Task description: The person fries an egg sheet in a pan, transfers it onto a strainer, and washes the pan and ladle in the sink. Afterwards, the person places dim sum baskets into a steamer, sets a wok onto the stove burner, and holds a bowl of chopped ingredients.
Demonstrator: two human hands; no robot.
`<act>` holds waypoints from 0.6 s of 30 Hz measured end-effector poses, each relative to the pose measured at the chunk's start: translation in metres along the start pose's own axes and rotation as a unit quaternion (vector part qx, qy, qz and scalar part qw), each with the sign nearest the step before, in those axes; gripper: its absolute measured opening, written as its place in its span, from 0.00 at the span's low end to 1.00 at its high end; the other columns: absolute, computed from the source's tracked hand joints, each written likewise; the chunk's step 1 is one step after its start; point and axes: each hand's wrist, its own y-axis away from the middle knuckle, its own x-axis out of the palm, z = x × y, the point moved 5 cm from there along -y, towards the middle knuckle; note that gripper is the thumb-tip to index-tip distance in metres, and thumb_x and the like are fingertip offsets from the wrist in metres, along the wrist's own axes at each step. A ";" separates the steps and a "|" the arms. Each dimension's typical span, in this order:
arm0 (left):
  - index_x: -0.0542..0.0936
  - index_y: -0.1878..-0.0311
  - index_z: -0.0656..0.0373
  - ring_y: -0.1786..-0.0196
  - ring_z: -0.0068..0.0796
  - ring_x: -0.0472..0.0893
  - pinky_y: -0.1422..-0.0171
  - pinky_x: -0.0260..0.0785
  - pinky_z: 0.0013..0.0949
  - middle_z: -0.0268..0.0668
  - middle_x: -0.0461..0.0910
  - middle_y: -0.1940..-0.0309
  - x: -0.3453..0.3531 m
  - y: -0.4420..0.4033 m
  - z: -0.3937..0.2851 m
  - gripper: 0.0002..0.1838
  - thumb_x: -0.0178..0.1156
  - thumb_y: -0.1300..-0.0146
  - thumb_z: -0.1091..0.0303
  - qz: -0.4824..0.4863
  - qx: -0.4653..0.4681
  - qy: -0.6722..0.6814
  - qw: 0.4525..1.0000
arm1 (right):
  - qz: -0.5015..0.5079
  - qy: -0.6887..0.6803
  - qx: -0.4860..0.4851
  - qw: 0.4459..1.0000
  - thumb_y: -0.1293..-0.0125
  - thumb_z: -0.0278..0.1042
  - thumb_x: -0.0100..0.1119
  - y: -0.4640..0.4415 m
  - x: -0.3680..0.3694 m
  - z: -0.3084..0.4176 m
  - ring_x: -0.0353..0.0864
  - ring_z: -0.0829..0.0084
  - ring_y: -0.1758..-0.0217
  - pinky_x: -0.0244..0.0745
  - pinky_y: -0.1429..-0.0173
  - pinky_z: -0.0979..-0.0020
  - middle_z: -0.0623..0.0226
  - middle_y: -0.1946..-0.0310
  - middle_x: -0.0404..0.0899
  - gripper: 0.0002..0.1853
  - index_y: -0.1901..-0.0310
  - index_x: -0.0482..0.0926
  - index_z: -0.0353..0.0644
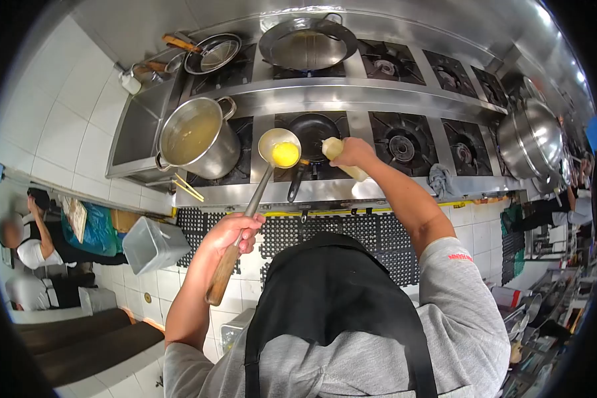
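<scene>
My left hand [235, 233] is wrapped round the handle of a long ladle [266, 142], whose bowl holds a yellow egg yolk or similar yellow content [285, 154]. The bowl hangs over the front burners, between a large pot [199, 138] and a small black frying pan [313, 132]. At the right of that pan, my right hand [353, 153] grips a pale squeeze bottle [348, 166], tilted with its upper end toward the pan. The pan's black handle [296, 182] points toward me.
A wide pan [308, 45] and smaller pans [212, 53] stand on the back burners. Chopsticks [189, 188] lie at the front edge, a grey cloth [440, 179] further right. A large metal pot [530, 139] is at far right. People are visible at both sides.
</scene>
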 end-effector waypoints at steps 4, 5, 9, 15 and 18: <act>0.74 0.51 0.59 0.86 0.17 0.65 0.82 0.56 0.25 0.23 0.66 0.83 0.010 -0.018 -0.016 0.10 0.60 0.33 0.72 0.000 -0.003 -0.022 1.000 | -0.061 -0.214 -0.015 0.975 0.54 0.55 0.81 0.000 0.019 -0.011 0.85 0.55 0.42 0.77 0.36 0.60 0.48 0.46 0.84 0.43 0.40 0.76 0.37; 0.74 0.51 0.59 0.86 0.17 0.65 0.82 0.56 0.26 0.23 0.66 0.83 0.010 -0.025 -0.018 0.10 0.60 0.34 0.71 -0.001 -0.005 -0.026 1.000 | -0.080 -0.283 -0.027 0.956 0.54 0.53 0.81 0.001 0.023 -0.014 0.84 0.54 0.42 0.76 0.36 0.59 0.48 0.46 0.84 0.43 0.40 0.75 0.36; 0.74 0.52 0.58 0.85 0.16 0.65 0.80 0.56 0.26 0.22 0.66 0.83 0.011 -0.050 -0.029 0.11 0.62 0.35 0.69 0.008 -0.012 -0.061 0.998 | -0.169 -0.461 -0.068 0.869 0.52 0.40 0.82 0.031 0.015 -0.018 0.82 0.59 0.41 0.75 0.34 0.60 0.52 0.46 0.81 0.42 0.38 0.69 0.36; 0.76 0.53 0.58 0.82 0.18 0.67 0.77 0.58 0.28 0.21 0.66 0.82 0.008 -0.088 -0.037 0.09 0.62 0.34 0.69 -0.010 -0.006 -0.130 0.991 | -0.222 -0.558 -0.110 0.792 0.49 0.32 0.80 0.120 -0.015 -0.056 0.79 0.67 0.40 0.73 0.33 0.63 0.60 0.44 0.79 0.41 0.36 0.66 0.37; 0.75 0.52 0.57 0.83 0.17 0.65 0.77 0.58 0.27 0.21 0.65 0.83 0.009 -0.098 -0.038 0.10 0.61 0.33 0.69 -0.030 -0.011 -0.157 0.987 | -0.245 -0.581 -0.096 0.770 0.47 0.31 0.79 0.153 -0.001 -0.097 0.78 0.69 0.39 0.73 0.33 0.64 0.61 0.43 0.78 0.40 0.35 0.65 0.38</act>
